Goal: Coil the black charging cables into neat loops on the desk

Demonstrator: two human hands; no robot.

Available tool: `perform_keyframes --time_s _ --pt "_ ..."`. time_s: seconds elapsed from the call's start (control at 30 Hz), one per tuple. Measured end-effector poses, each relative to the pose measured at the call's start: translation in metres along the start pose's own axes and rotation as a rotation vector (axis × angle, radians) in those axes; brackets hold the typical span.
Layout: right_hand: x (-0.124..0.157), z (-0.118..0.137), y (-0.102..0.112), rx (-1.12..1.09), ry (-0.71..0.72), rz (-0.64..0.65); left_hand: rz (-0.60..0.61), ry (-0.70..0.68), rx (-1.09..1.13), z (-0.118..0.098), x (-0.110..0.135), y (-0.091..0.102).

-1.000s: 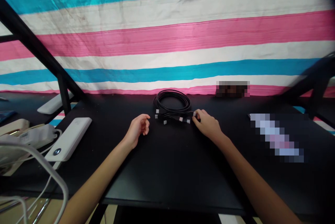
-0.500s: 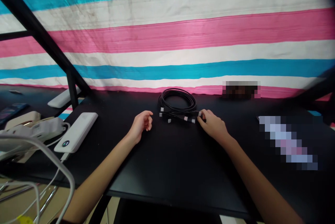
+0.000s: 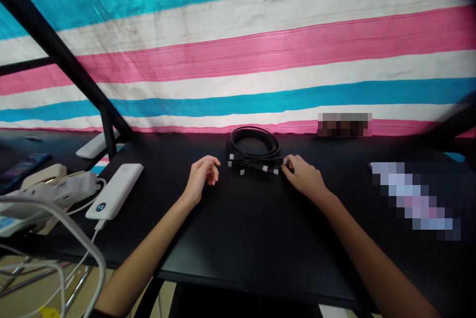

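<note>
A coil of black cables lies on the black table near the striped cloth, with several light-tipped plugs fanned out at its front. My right hand rests on the table at the coil's right side, its fingertips pinched on the rightmost plug. My left hand hovers a little left of the plugs, fingers loosely curled and apart, holding nothing.
A white power bank lies at the left with a white cable running off the table edge. A white power strip and other white devices sit further left. A black frame post stands at the back left. Blurred patches lie at the right.
The view has shifted slightly, so everything sits a bit further right. My left hand's fingers have uncurled a little. My right hand stays at the plugs.
</note>
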State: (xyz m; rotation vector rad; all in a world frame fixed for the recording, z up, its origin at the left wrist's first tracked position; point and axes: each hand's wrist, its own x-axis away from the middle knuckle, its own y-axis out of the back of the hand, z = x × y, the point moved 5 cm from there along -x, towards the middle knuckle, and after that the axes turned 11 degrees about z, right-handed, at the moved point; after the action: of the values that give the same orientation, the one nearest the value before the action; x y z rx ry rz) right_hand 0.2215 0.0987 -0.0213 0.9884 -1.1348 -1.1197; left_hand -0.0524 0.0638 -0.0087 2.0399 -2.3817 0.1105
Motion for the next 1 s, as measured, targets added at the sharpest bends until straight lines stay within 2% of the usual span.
perform_keyframes --time_s 0.13,0.2,0.3,0.47,0.53,0.6,0.7,0.83,0.9,1.0 --pt "0.001 0.0 0.0 -0.016 0.016 0.0 0.047 -0.26 -0.43 -0.013 0.001 -0.008" --pt "0.001 -0.001 0.0 -0.03 0.022 -0.003 0.099 -0.419 -0.679 -0.016 0.003 -0.019" --pt "0.0 -0.002 -0.001 -0.042 0.034 -0.004 0.128 -0.545 -0.9 -0.018 0.004 -0.037" --pt "-0.001 -0.006 -0.002 -0.049 0.052 0.005 0.239 -0.628 -1.236 -0.017 -0.017 -0.075" --pt "-0.002 -0.007 -0.002 -0.049 0.061 0.016 0.282 -0.589 -1.415 -0.01 -0.034 -0.084" --pt "-0.002 -0.008 -0.002 -0.052 0.067 0.028 0.281 -0.554 -1.459 -0.005 -0.047 -0.086" --pt "-0.002 -0.009 -0.001 -0.066 0.073 0.037 0.239 -0.515 -1.494 0.0 -0.051 -0.082" --pt "-0.002 -0.008 -0.001 -0.095 0.076 0.04 0.192 -0.463 -1.539 0.002 -0.033 -0.065" --pt "-0.002 -0.008 -0.001 -0.112 0.076 0.041 0.166 -0.426 -1.561 0.001 -0.023 -0.048" --pt "-0.002 -0.008 -0.001 -0.127 0.075 0.039 0.099 -0.345 -1.592 -0.002 -0.014 -0.009"
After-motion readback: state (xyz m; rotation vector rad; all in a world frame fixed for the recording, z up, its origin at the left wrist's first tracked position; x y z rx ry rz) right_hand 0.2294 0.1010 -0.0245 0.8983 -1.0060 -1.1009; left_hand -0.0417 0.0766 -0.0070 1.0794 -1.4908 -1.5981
